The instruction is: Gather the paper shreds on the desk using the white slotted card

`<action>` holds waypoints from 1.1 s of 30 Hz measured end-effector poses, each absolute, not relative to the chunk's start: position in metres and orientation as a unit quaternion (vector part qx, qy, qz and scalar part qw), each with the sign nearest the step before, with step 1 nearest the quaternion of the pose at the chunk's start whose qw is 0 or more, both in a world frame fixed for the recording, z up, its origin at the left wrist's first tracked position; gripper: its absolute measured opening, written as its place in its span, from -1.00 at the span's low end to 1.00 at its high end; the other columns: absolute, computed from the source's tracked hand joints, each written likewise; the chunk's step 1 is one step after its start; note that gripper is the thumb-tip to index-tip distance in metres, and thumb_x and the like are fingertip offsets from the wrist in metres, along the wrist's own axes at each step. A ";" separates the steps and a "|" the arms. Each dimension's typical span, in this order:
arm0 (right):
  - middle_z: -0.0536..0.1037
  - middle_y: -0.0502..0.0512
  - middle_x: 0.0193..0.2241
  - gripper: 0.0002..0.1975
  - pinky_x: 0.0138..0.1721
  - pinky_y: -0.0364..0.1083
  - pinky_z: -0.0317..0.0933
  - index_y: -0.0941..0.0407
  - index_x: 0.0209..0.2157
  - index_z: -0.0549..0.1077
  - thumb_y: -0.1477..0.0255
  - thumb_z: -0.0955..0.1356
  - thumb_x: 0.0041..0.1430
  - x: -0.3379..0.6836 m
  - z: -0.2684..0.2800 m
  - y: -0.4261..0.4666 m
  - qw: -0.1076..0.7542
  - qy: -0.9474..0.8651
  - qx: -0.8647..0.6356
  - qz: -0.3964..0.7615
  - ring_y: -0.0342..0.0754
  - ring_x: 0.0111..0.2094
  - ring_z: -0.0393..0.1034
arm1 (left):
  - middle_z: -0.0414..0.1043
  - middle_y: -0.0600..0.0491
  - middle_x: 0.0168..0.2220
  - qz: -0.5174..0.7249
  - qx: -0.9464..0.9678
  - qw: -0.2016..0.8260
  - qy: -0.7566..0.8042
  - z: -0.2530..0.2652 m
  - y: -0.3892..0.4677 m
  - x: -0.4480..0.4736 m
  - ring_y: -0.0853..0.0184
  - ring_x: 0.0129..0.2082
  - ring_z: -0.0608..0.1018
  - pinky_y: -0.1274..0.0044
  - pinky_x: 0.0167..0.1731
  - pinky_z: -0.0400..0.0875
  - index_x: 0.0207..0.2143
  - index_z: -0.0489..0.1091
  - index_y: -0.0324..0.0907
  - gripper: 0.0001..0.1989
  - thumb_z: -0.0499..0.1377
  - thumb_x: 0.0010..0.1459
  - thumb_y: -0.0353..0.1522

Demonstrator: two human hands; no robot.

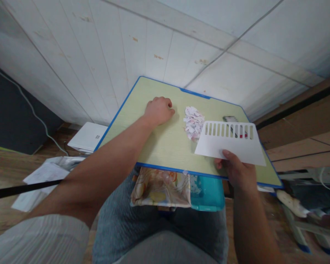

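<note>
A white sheet with a row of rounded slots along its far edge (222,143) is in my right hand (239,170), thumb on top and fingers under it. It is held over the right part of a pale yellow-green tabletop with a blue rim (165,146). Just left of the sheet lies a heap of torn white paper scraps (193,123), some with pinkish marks. Further left, my left hand (159,110) rests on the tabletop, its fingers curled. Whatever may be in those fingers is hidden.
Below the table's near edge are a flower-patterned lined container (162,187) and a turquoise plastic tub (209,194) with scraps inside. Behind the sheet lies a small dark blurred item (230,118). A white box (89,135) and papers lie at left. A white plank wall (154,44) stands behind.
</note>
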State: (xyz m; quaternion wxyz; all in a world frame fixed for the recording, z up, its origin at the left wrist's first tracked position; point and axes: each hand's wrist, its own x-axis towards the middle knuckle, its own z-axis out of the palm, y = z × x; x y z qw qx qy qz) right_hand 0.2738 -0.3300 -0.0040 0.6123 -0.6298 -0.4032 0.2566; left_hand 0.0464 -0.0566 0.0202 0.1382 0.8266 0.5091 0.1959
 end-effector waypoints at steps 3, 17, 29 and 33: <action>0.66 0.00 -0.45 -0.74 -0.58 -0.08 0.40 0.01 -0.31 0.58 0.23 0.64 0.21 0.273 -0.007 -0.327 0.631 -0.384 -0.628 0.247 -0.03 -0.55 0.45 | 0.75 -0.17 0.30 0.209 0.820 0.147 0.512 0.019 -0.055 0.045 -0.10 0.37 0.65 0.17 0.39 0.54 0.18 0.77 -0.08 -0.62 0.26 0.45 -0.29; 0.74 0.08 -0.44 -0.53 -0.26 0.15 0.69 -0.01 -0.24 0.66 0.06 0.77 -0.02 0.269 -0.001 -0.344 0.529 -0.441 -0.680 0.250 0.24 -0.32 0.70 | 0.79 -0.18 0.24 0.231 0.816 0.135 0.512 0.014 -0.048 0.043 -0.07 0.35 0.68 0.20 0.39 0.54 0.11 0.79 -0.09 -0.66 0.25 0.45 -0.30; 0.68 0.00 -0.50 -0.71 -0.49 -0.01 0.46 0.01 -0.31 0.57 0.20 0.65 0.13 0.274 -0.007 -0.312 0.634 -0.374 -0.639 0.224 0.02 -0.55 0.50 | 0.79 -0.18 0.25 0.220 0.807 0.122 0.534 0.020 -0.050 0.035 -0.05 0.33 0.70 0.21 0.38 0.59 0.14 0.81 -0.09 -0.61 0.21 0.46 -0.30; 0.75 0.08 -0.47 -0.69 -0.33 0.06 0.60 0.04 -0.37 0.64 0.14 0.65 0.20 0.284 -0.017 -0.315 0.585 -0.394 -0.678 0.208 0.08 -0.50 0.61 | 0.79 -0.19 0.24 0.234 0.801 0.126 0.536 0.022 -0.050 0.035 -0.09 0.36 0.67 0.17 0.40 0.56 0.12 0.81 -0.08 -0.62 0.22 0.46 -0.29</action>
